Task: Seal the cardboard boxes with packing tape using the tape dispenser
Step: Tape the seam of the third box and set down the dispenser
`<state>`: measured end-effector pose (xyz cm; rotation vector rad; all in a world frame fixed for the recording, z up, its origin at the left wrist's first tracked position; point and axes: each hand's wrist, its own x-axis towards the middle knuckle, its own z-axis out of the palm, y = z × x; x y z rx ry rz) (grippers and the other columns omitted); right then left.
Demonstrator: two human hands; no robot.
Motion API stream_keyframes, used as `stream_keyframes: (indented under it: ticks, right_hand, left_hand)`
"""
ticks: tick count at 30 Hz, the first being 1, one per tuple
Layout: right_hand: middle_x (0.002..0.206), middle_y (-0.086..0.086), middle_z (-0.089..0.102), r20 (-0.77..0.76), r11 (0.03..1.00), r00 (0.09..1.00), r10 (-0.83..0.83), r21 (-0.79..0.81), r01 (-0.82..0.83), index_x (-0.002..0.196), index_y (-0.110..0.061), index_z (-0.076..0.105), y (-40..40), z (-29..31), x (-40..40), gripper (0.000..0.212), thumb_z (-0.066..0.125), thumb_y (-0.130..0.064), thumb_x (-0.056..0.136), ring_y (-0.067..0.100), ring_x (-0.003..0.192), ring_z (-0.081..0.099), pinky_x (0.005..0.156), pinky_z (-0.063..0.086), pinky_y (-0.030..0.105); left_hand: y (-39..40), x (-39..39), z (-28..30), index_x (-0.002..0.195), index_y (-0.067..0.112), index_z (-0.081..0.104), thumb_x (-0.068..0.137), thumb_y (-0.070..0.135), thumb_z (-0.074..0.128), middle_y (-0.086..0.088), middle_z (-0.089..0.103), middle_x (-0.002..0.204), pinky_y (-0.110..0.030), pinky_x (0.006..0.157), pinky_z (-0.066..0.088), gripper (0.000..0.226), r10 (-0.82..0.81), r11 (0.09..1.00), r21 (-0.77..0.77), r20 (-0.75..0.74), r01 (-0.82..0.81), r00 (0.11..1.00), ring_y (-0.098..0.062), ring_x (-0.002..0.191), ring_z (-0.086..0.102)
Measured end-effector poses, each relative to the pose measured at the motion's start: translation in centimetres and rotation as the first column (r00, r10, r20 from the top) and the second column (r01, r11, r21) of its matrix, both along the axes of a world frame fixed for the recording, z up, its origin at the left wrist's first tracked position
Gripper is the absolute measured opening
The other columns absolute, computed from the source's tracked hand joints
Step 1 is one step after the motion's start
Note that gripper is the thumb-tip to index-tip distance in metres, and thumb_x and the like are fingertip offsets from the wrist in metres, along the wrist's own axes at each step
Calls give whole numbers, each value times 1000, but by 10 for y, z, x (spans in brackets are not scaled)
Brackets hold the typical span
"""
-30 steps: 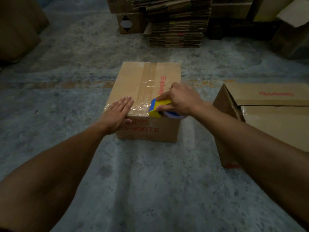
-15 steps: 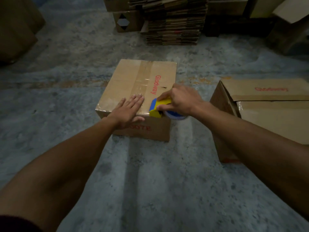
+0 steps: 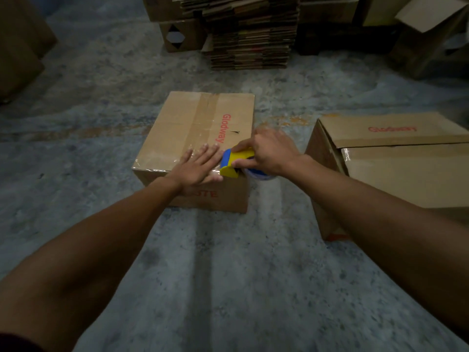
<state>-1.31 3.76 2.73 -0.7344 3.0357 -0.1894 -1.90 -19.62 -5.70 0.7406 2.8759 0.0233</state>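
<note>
A closed cardboard box [image 3: 193, 123] with red lettering stands on the concrete floor, a strip of clear tape running along its top seam and another along its near top edge. My left hand [image 3: 198, 167] lies flat, fingers apart, on the near edge of the box top. My right hand [image 3: 270, 153] grips a yellow and blue tape dispenser [image 3: 234, 162] at the box's near right corner, right beside my left fingers. The tape roll shows under my right palm.
A second cardboard box [image 3: 396, 158] with its top flaps untaped stands to the right. Stacks of flattened cardboard [image 3: 251, 34] and more boxes line the back. Another large box [image 3: 17, 47] is at the far left. Bare concrete floor lies in front.
My left hand has slid right along the box's near edge, toward the dispenser. The box has turned slightly, with its near left corner swung out. My right hand keeps hold of the dispenser.
</note>
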Motion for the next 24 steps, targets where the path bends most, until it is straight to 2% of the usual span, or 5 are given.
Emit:
stream_keyframes:
  ticks: [6,11,13,17,24]
  right_hand:
    - [101,7,53,56,995,997,-52,-85,56,129,-46,56,53,-15,8,60,48,-77,78,29,98,57,74,41,34]
    - [94,6,49,-20,994,998,-60,-92,58,129,-46,56,66,-26,14,57,52,-73,79,30,93,58,71,35,32]
    - [94,6,48,-31,995,998,-48,-91,45,129,-46,57,66,-28,16,57,53,-72,79,30,94,57,72,36,33]
    - [99,7,51,-43,993,998,-46,-113,41,130,-46,55,67,-33,15,57,53,-72,79,28,96,56,75,37,33]
    - [96,5,50,-8,977,1000,-24,-213,21,127,-46,57,89,-42,27,52,57,-68,80,30,93,59,75,42,33]
  left_hand:
    - [-4,-4,-2,153,35,-8,82,74,6,4,-11,163,-49,119,-1,83,1,1000,-8,-14,-1,1000,-21,150,-8]
    - [-1,-3,3,154,33,-8,62,95,9,3,-12,163,-52,118,-3,112,-8,1000,-9,38,8,999,-21,149,-11]
    - [8,-3,11,154,34,1,56,98,2,3,-5,164,-54,118,-2,117,74,995,60,102,-80,992,-21,150,-7]
    - [35,-3,8,146,55,-8,72,85,7,9,-9,162,-71,108,4,81,111,992,-63,44,-108,993,-34,149,-7]
    - [32,-1,0,136,65,-20,74,85,7,14,-18,160,-80,101,3,71,90,994,-57,21,-89,996,-38,147,-14]
